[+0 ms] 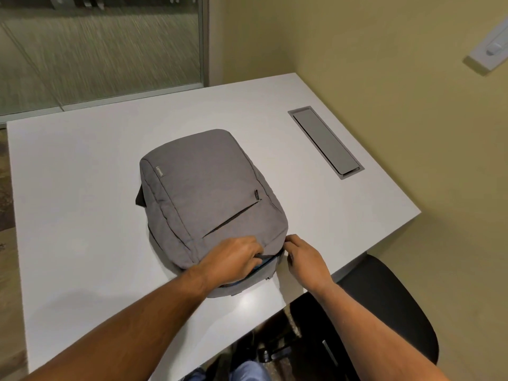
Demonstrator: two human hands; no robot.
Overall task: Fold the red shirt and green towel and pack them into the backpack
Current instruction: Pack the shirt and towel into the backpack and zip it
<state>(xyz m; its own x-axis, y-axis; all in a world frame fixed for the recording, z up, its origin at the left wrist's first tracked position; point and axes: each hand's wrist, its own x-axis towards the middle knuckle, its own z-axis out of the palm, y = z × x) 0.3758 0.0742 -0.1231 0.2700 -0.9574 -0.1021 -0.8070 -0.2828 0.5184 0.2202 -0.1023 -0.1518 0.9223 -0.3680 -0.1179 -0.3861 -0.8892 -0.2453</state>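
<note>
Head view: your left hand (233,257) curled its fingers into the grey backpack's (209,193) partly unzipped near edge, gripping it. Your right hand (303,257) pinched that edge just beside it. The backpack lay flat mid-table (82,188); a grey cable hatch (325,141) sat beyond, right.
</note>
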